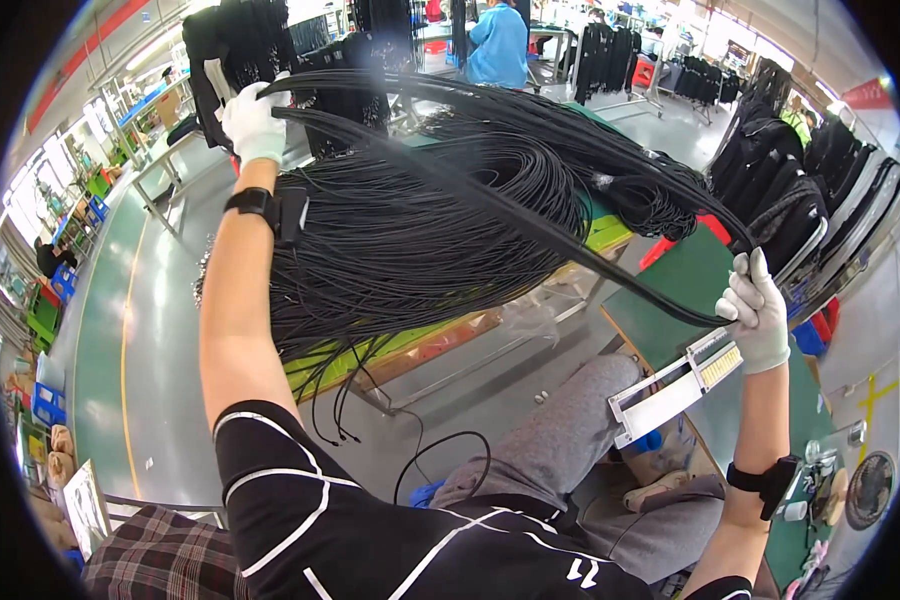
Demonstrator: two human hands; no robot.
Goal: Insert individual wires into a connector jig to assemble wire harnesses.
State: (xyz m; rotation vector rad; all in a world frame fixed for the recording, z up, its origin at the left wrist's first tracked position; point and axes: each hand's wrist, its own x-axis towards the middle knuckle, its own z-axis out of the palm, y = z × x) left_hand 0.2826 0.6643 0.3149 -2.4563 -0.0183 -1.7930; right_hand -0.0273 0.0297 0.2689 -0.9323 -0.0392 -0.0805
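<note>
Both my hands wear white gloves and stretch a long loop of black cables (450, 183) between them. My left hand (254, 122) is raised at the far left with its fingers closed around one end of the loop. At the right, lower and nearer, my right hand (755, 308) grips the other end, partly hidden by its own fingers. Below the loop, a large heap of coiled black cables (390, 250) covers a table with a yellow-green edge (610, 236). A white frame-like fixture (660, 402) sits just below my right hand, at the edge of a green worktable (675, 285).
A smaller cable coil (658, 208) lies at the heap's right end. Loose cable ends (345, 400) hang off the table's near edge. A small fan (872, 490) stands at the lower right. Racks of black cables (235, 60) and a person in blue (500, 45) are beyond.
</note>
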